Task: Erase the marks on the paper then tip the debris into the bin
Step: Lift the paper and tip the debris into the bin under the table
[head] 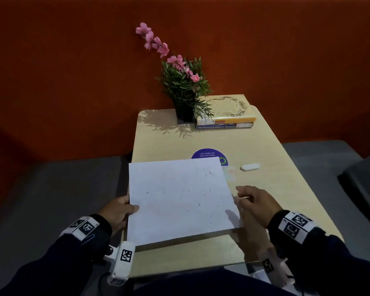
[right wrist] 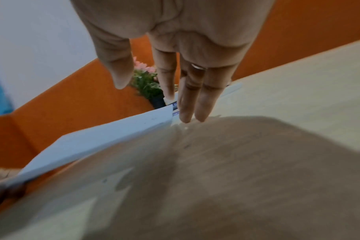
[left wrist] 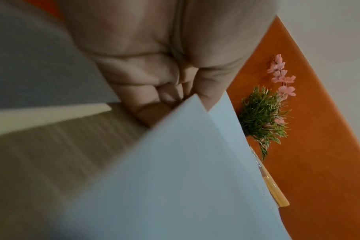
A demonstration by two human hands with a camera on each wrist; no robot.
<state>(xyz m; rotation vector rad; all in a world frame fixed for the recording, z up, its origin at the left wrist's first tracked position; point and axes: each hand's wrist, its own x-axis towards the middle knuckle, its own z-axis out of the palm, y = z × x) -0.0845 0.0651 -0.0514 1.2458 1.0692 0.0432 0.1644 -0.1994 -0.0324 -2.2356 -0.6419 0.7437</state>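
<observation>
A white paper (head: 179, 199) is tilted up off the table (head: 276, 189), with small dark eraser debris (head: 209, 173) scattered over its top. My left hand (head: 124, 208) pinches the paper's left edge, thumb on top and fingers underneath; in the left wrist view the curled fingers (left wrist: 154, 100) hold the paper (left wrist: 175, 178). My right hand (head: 247, 194) is by the paper's right edge with straight fingers (right wrist: 187, 97) that hold nothing, their tips at the table beside the paper (right wrist: 103, 138). A white eraser (head: 250, 167) lies on the table to the right. No bin is in view.
A potted plant with pink flowers (head: 184, 88) and two stacked books (head: 224, 116) stand at the table's far end. A round purple sticker (head: 209, 155) shows behind the paper. Grey seats (head: 51, 199) flank the table, and an orange wall (head: 73, 60) stands behind.
</observation>
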